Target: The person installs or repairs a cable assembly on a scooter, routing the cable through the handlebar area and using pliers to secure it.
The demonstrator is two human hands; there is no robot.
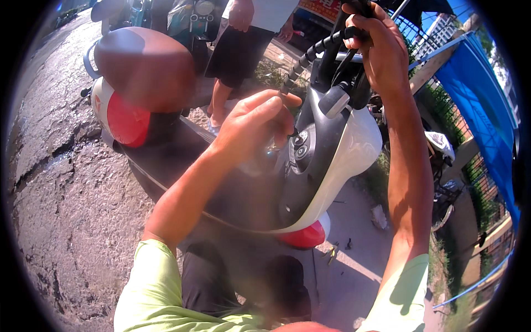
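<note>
A white and red electric scooter (362,145) stands in front of me, its dark front panel (301,155) facing my hands. Between my two hands runs a black cable wrapped in banded, ribbed covering (312,57). At its lower end my left hand (255,123) is closed, thumb and fingers pinched round it just above the panel. Higher up, by the handlebar, my right hand (381,50) curls its fingers round the upper end. Several loose black cables (345,69) hang beneath that hand. My left fingers partly hide the panel's key area.
The scooter's brown seat (146,69) is at the left. Behind it a person in black shorts (238,58) stands close, near another parked scooter (203,16). A blue canopy (478,99) on poles hangs at the right. Cracked pavement (72,205) lies at the left.
</note>
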